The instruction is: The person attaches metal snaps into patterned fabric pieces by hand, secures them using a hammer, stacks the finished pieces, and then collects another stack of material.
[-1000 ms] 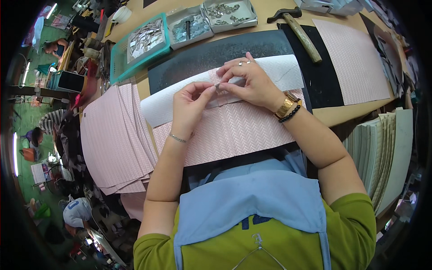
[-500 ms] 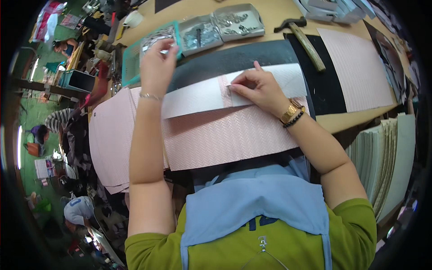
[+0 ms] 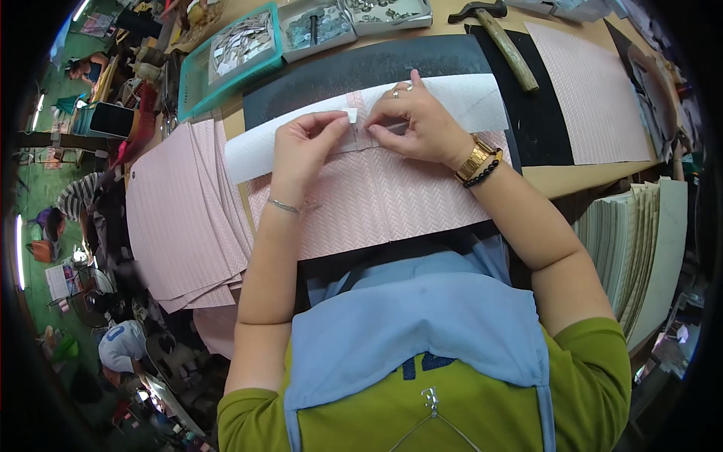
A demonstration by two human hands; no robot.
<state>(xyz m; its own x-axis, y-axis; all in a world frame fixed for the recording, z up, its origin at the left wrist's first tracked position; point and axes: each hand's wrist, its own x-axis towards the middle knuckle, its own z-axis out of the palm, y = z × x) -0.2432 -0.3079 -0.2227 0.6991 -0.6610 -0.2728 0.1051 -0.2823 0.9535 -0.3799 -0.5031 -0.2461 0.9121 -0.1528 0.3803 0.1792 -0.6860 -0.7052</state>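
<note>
In front of me a pale pink woven-textured sheet (image 3: 343, 207) lies on a dark board (image 3: 324, 71), its far part folded over to show a white backing (image 3: 260, 147). A narrow pink strip (image 3: 355, 99) crosses the white part. My left hand (image 3: 307, 139) pinches a small white rectangular piece (image 3: 352, 115) between thumb and forefinger, just over the strip. Close beside it, my right hand (image 3: 414, 124) rests on the white backing, thumb and forefinger curled together at the strip's right edge. Whatever those right fingertips hold is too small to make out.
A teal basket (image 3: 197, 94) with flat pale pieces and boxes of metal fittings (image 3: 388, 9) stand at the far side. A hammer (image 3: 512, 56) lies on black sheet material at right. More pink sheets (image 3: 177, 218) are stacked left; boards (image 3: 640, 248) stand upright at right.
My left hand has come back from the teal basket to the strip, now with the small white piece. My right hand stays by the strip. The view has shifted slightly.
</note>
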